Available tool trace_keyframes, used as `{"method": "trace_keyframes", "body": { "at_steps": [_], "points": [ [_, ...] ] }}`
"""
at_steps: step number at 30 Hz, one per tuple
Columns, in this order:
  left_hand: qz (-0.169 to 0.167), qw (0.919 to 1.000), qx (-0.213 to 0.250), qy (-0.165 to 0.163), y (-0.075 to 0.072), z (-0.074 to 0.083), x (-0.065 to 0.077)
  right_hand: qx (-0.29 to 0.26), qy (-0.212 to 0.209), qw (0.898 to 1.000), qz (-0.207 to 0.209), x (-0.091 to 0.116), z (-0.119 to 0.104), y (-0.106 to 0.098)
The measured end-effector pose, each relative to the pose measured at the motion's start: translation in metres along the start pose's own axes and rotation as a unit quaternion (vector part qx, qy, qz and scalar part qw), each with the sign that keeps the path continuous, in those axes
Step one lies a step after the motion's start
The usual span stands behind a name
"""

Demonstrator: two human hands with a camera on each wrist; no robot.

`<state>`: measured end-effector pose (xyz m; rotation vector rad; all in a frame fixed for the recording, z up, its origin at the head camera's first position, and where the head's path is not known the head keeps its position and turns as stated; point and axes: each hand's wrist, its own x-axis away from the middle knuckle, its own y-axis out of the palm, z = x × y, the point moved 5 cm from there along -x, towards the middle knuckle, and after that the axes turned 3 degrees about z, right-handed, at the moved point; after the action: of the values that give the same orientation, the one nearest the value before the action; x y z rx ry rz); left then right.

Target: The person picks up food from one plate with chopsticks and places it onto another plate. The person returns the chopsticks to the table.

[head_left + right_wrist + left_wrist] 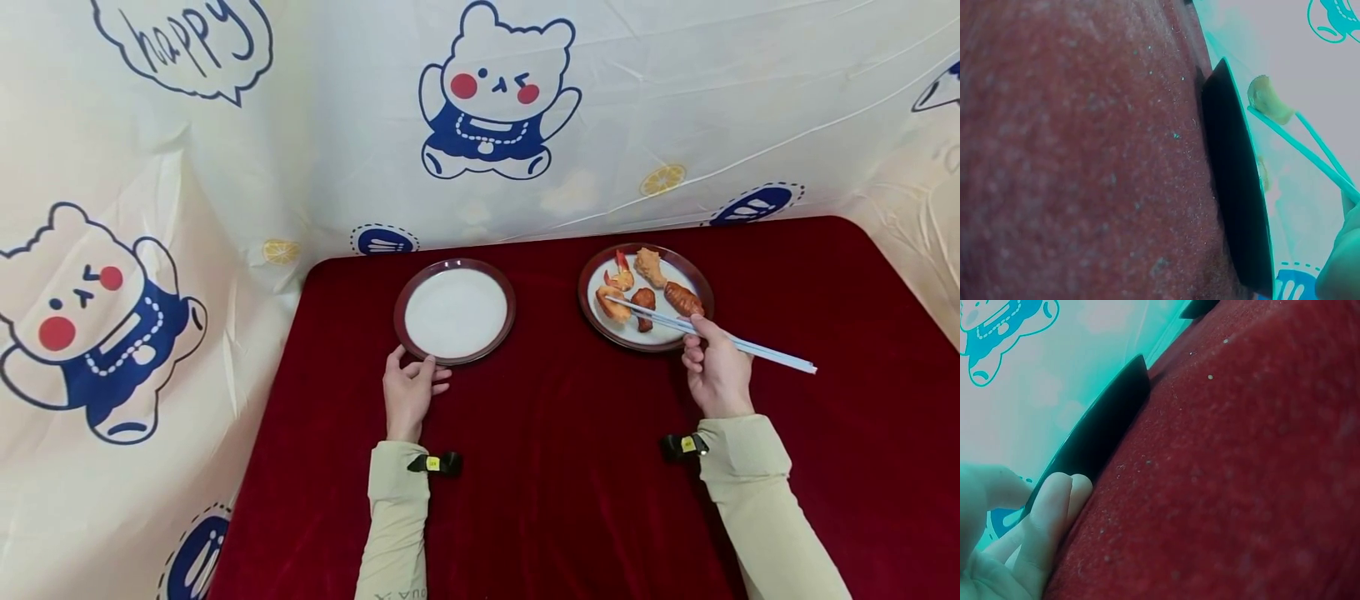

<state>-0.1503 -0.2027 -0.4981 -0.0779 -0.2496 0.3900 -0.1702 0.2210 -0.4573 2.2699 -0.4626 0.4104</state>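
My right hand (720,371) holds a pair of pale blue chopsticks (776,355). Their tips lie on either side of a golden-brown, curved piece of food (1269,100), which shows above the rim in the right wrist view. Under it is a brown-rimmed white plate (588,312) bearing a red-tailed shrimp (621,275), a fried drumstick (650,265), a glazed chicken wing (682,298) and a small dark brown meat piece (642,310). With thumb and fingers, my left hand (408,392) grips the near rim of a bare matching plate (456,312).
A dark red cloth (555,467) covers the table. Behind it and at both sides hangs a pale curtain (360,125) printed with cartoon bears. Each wrist wears a black strap, the left strap (442,463) and the right strap (681,447).
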Motion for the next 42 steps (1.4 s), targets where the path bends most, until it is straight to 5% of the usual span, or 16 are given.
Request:
{"method": "trace_keyframes", "body": {
  "at_steps": [29, 42],
  "points": [
    [0.013, 0.9998, 0.009, -0.008, -0.002, -0.001, 0.0, -0.016, 0.009, 1.0, 0.006, 0.001, 0.005, 0.005],
    [0.01, 0.9998, 0.015, -0.009, 0.0, -0.002, -0.001, -0.007, 0.019, 0.999, -0.026, 0.003, 0.012, 0.02]
  ]
}}
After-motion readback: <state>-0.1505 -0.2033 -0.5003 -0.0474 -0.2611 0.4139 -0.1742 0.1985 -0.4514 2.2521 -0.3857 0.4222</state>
